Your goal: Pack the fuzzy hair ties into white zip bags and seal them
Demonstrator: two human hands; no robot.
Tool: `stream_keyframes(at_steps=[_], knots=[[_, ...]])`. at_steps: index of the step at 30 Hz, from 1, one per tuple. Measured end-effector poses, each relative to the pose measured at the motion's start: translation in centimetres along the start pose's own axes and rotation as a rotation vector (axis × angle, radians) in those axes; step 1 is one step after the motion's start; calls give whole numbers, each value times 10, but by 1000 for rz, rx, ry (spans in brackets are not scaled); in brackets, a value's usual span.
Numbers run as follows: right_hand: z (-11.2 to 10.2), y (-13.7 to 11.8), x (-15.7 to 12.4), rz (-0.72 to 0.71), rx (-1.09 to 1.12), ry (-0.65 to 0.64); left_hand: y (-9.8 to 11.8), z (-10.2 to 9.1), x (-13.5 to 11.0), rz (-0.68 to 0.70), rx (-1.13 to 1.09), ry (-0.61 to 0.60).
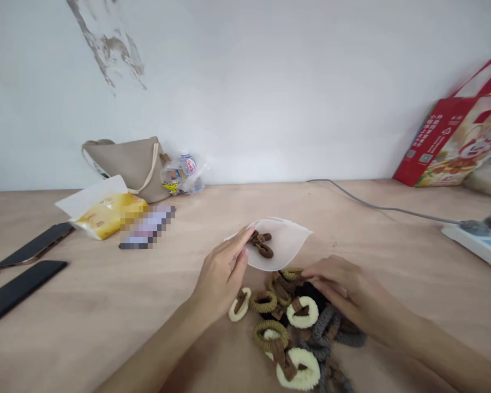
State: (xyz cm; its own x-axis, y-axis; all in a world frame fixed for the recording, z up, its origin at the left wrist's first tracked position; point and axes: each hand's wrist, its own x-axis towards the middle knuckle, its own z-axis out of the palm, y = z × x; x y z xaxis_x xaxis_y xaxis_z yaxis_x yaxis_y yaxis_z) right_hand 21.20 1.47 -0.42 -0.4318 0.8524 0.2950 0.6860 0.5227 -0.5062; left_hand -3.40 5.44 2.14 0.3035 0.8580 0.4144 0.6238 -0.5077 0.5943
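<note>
My left hand [225, 273] has its fingers and thumb on the left side of a translucent white bag [288, 245], gripping its edge. Brown hair ties [265, 250] lie in the bag, whose mouth gapes open. At the far edge of a loose pile, the fingertips of my right hand [339, 284] pinch an olive hair tie [291, 273]. Around it lie cream hair ties [316, 314], grey hair ties [327, 330] and black ones [311, 295]. Several carry brown tabs. Part of the pile is hidden beneath my right hand.
At the left are phones [28, 284], a yellow tissue pack [110, 215] and a beige bag [131, 164]. A bottle [187, 161] in clear plastic stands by the wall. To the right are a red carrier bag [442, 142], a grey cable [376, 207] and a white power strip [478, 245].
</note>
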Motion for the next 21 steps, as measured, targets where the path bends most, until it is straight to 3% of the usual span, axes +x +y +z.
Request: stream_keyframes(at_steps=[4, 9, 15, 21], knots=[[-3, -6, 21, -27, -47, -142, -4, 0, 0, 15, 33, -8], [-4, -9, 30, 50, -52, -109, -7, -1, 1, 13, 53, 2], [5, -23, 43, 248, -129, -91, -8, -2, 1, 0, 51, 27], [8, -20, 42, 229, -138, -72, -10, -3, 2, -48, 67, 52]])
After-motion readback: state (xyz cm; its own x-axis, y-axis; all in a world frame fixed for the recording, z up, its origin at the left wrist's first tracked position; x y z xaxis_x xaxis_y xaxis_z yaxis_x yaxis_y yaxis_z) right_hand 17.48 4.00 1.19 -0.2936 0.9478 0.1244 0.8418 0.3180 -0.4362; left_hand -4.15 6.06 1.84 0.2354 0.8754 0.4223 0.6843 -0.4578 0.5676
